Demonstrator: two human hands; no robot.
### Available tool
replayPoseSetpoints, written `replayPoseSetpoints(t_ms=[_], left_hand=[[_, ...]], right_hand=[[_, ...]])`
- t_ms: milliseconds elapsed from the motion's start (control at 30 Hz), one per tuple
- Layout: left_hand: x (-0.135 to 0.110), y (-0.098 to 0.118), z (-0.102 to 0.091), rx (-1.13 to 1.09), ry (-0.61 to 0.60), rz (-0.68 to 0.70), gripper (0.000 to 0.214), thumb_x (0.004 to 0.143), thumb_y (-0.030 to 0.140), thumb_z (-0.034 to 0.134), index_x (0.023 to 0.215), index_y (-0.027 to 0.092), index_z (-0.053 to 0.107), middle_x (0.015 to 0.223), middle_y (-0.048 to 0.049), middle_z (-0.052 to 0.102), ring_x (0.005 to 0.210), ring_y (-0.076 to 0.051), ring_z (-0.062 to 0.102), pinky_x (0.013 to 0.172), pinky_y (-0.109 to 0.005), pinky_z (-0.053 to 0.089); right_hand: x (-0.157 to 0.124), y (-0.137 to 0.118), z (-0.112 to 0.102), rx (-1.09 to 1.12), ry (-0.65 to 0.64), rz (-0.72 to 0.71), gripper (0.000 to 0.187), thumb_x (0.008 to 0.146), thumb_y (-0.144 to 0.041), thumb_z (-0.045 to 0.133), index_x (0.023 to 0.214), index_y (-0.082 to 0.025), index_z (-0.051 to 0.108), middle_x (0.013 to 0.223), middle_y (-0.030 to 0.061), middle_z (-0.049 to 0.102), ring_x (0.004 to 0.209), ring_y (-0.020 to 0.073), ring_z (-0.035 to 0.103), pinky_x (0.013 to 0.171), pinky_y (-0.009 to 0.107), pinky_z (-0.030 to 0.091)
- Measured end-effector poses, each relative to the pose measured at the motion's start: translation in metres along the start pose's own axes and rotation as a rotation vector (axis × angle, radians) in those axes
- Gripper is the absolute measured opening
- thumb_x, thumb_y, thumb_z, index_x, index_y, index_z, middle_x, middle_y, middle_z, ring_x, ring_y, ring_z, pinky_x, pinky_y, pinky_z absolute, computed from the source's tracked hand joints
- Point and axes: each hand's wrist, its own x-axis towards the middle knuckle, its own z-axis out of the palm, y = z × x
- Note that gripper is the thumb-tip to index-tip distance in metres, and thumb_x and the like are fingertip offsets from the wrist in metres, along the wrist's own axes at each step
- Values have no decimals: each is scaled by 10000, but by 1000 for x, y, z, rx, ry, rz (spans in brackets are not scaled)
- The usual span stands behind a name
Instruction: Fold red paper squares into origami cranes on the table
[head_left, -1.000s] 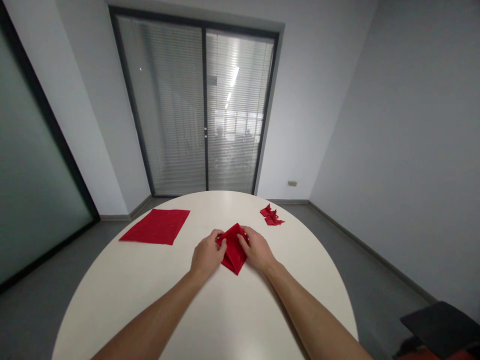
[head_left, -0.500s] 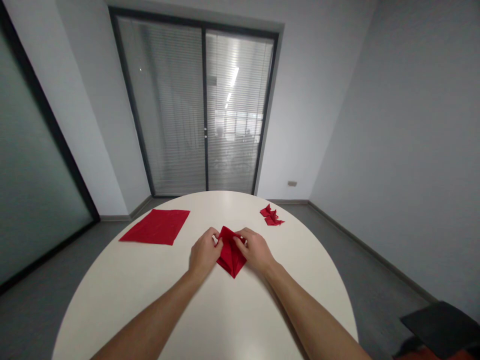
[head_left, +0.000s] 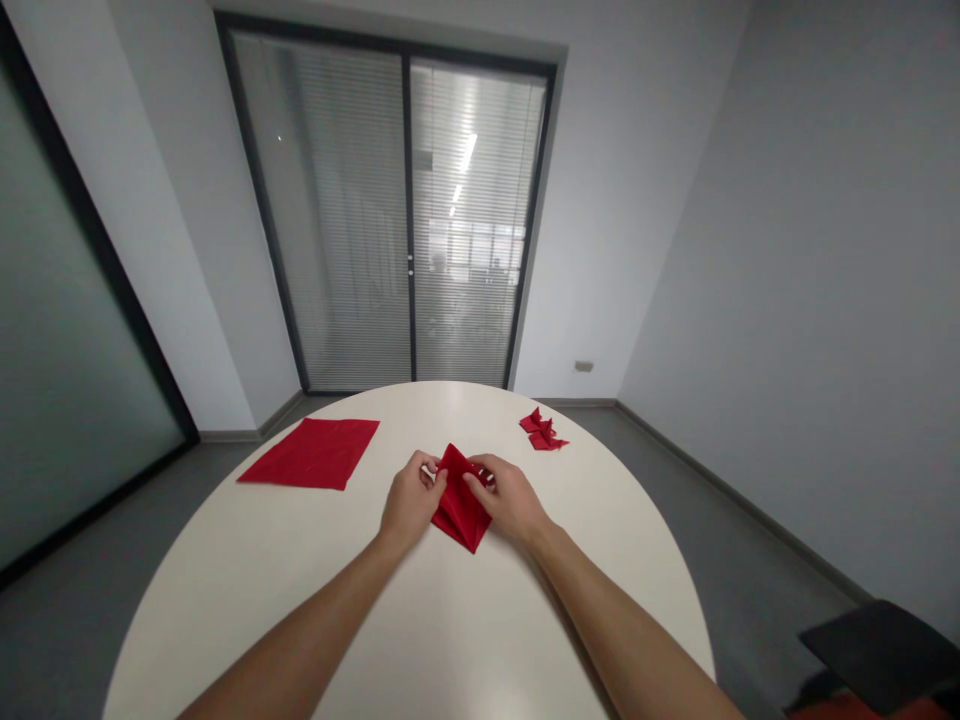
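Note:
Between my two hands is a piece of red origami paper (head_left: 463, 508), folded into a diamond with a crease running down towards its near point. My left hand (head_left: 412, 497) pinches its left edge, thumb on top and fingers curled behind. On the opposite edge my right hand (head_left: 510, 495) grips the paper, its thumb lying on the upper face. The far tip rises between the two hands, while the near tip points at me. The fingertips behind the paper are partly hidden.
A flat stack or sheet of red paper (head_left: 311, 455) lies at the left on the round white table (head_left: 390, 640). Small folded red paper figures (head_left: 544, 430) sit near the far right edge. A dark chair (head_left: 885, 650) stands at the lower right.
The folded paper has turned slightly, its far tip a little higher and its near tip shifted right. Both hands keep hold of it; the other paper has stayed in place.

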Motion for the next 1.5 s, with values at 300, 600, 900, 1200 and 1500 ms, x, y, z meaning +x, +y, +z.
replayPoseSetpoints(t_ms=[300, 600, 900, 1200, 1500], left_hand=[[-3, 1, 2, 11, -71, 99, 38, 846, 192, 551, 858, 227, 546, 908, 11, 692, 774, -144, 644, 731, -260, 489], [1, -7, 5, -203, -71, 8, 108, 862, 235, 558, 963, 202, 574, 1001, -58, 664, 929, -179, 654, 730, -276, 558], [-12, -3, 14, -224, -244, 18, 689, 819, 267, 718, 1408, 247, 360, 1489, -139, 435, 1272, -227, 538, 1015, -378, 499], [-6, -16, 11, -37, -279, 5, 552, 835, 153, 617, 1352, 223, 435, 1021, -51, 691, 923, -196, 673, 869, -361, 530], [-5, -24, 12, -63, -295, 12, 532, 836, 152, 586, 1345, 203, 441, 977, -54, 722, 925, -205, 688, 869, -352, 519]], right_hand=[[2, 13, -6, -12, -15, -32, 396, 818, -47, 543, 1135, -234, 688, 1097, 50, 711, 973, 201, 642, 886, 328, 490], [1, 18, -10, 71, -69, 1, 423, 814, -64, 500, 1173, -219, 662, 1109, 56, 710, 888, 195, 637, 811, 314, 504], [1, 21, -16, 177, 28, 29, 377, 796, -81, 444, 1095, -201, 639, 1092, 62, 701, 988, 229, 628, 905, 365, 494], [2, 24, -19, 179, -24, 58, 470, 829, -131, 532, 1289, -217, 577, 1213, 58, 675, 815, 172, 613, 735, 302, 501], [-7, 38, -39, 257, -396, 78, 1154, 553, -434, 918, 1535, -296, 328, 1525, 114, 398, 1217, 282, 514, 1057, 445, 416]])
